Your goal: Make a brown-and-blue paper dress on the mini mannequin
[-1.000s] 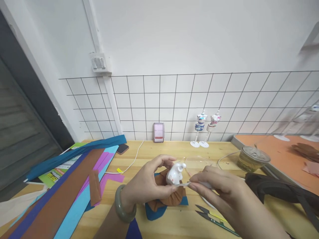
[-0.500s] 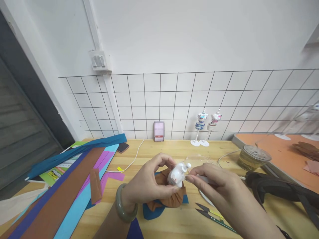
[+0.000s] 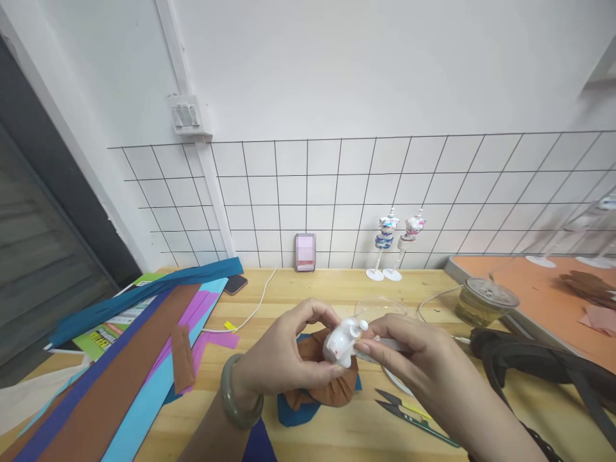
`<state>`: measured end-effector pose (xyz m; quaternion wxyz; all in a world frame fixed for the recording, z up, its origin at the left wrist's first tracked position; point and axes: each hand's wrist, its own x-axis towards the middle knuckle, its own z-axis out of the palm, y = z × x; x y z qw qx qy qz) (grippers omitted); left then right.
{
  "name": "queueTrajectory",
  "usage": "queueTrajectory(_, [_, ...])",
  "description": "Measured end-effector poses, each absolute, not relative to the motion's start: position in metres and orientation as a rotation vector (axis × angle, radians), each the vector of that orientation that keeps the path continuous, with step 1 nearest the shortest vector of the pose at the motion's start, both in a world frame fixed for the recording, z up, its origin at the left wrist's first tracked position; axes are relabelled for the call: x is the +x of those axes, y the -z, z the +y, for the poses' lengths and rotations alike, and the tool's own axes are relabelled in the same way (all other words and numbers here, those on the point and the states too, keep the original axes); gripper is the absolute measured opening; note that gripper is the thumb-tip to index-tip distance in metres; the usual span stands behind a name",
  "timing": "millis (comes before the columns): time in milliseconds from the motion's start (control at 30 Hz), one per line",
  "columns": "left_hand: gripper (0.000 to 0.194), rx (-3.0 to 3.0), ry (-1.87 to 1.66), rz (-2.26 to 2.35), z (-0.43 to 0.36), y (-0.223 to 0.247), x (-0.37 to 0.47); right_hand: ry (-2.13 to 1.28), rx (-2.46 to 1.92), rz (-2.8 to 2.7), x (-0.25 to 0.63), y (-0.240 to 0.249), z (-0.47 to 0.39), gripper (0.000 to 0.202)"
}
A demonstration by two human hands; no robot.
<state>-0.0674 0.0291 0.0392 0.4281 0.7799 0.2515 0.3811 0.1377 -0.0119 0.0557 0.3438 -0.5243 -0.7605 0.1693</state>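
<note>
My left hand grips a small white mannequin torso with red dots, tilted with its neck knob up to the right. A piece of brown crepe paper hangs from beneath it over a blue paper scrap. My right hand touches the torso from the right, its fingers pinched on a thin white stick-like piece; what that piece is I cannot tell. A green bangle sits on my left wrist.
Long strips of brown, blue and purple paper lie at the left. Thread snips lie near the front edge. Two small dressed mannequins, a phone, a lidded drink cup, an orange board and a black strap lie about the wooden table.
My right hand has moved left and up, closer to the torso. The torso has tilted further, its neck now pointing up to the right.
</note>
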Motion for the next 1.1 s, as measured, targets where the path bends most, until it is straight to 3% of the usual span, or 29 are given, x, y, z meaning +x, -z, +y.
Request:
queueTrajectory(300, [0.045,1.965,-0.888,0.583,0.0287,-0.0385,-0.0689,-0.666,-1.429,-1.891,0.1402,-0.0562,-0.0123,0.019])
queueTrajectory(500, [0.066,1.944,-0.827,0.547,0.0285,-0.0375,-0.0694,-0.725,-1.310,-1.896,0.1393,-0.0607,-0.0137,0.013])
queueTrajectory(933, [0.089,1.848,-0.750,0.505,0.0326,-0.0397,-0.0766,-0.652,-1.319,-1.980,0.1367,-0.0567,-0.0116,0.022])
queueTrajectory(1100, [0.063,1.642,-0.895,0.573,0.0345,-0.0403,-0.0730,-0.669,-1.259,-2.034,0.1314,-0.0574,-0.0114,0.022])
